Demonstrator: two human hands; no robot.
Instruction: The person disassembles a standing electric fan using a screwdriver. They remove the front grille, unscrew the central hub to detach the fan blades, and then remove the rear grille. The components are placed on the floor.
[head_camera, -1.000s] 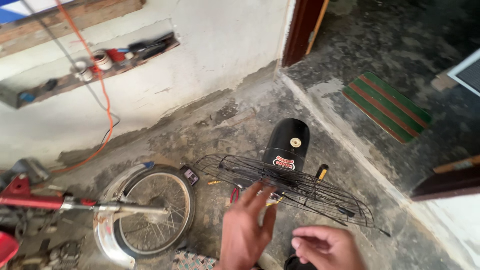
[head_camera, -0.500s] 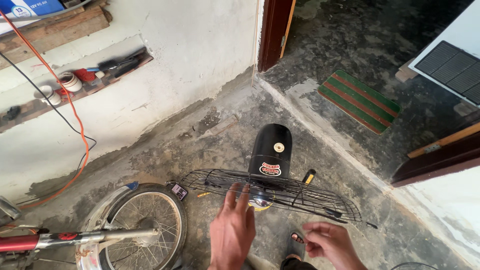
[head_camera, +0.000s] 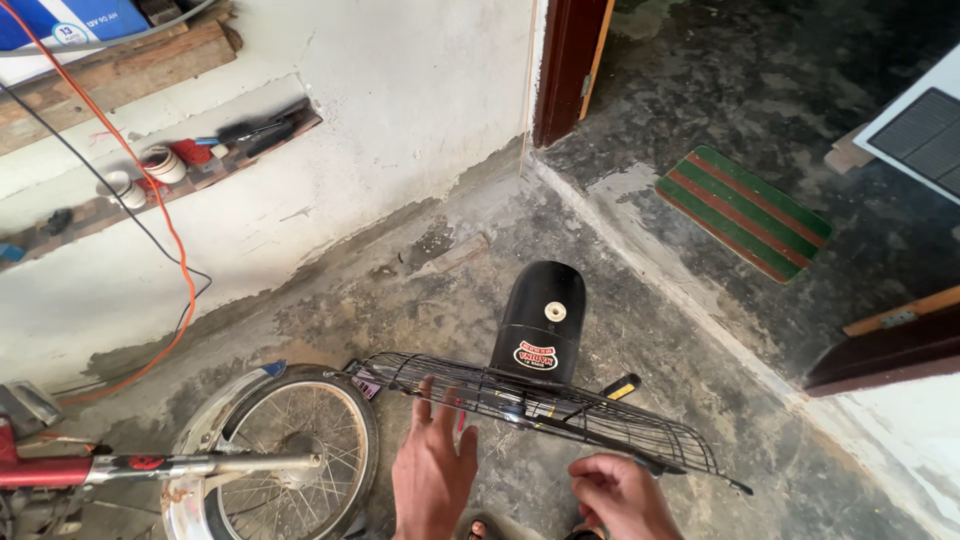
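Leaning at the far left, a spoked wheel (head_camera: 300, 450). Reaching with the left hand (head_camera: 432, 478), grip spread flat and holding nothing, fingertips touching the wire fan guard (head_camera: 540, 410) (black motor housing (head_camera: 540, 320) behind). Curling loosely just below its rim, the right hand (head_camera: 620, 495), grip half-closed, empty.

A small oval label (head_camera: 536, 356) in red, white and yellow sits on the black fan motor (head_camera: 540, 315). A blue and white box (head_camera: 60, 20) rests on the wooden shelf (head_camera: 120, 65), top left.
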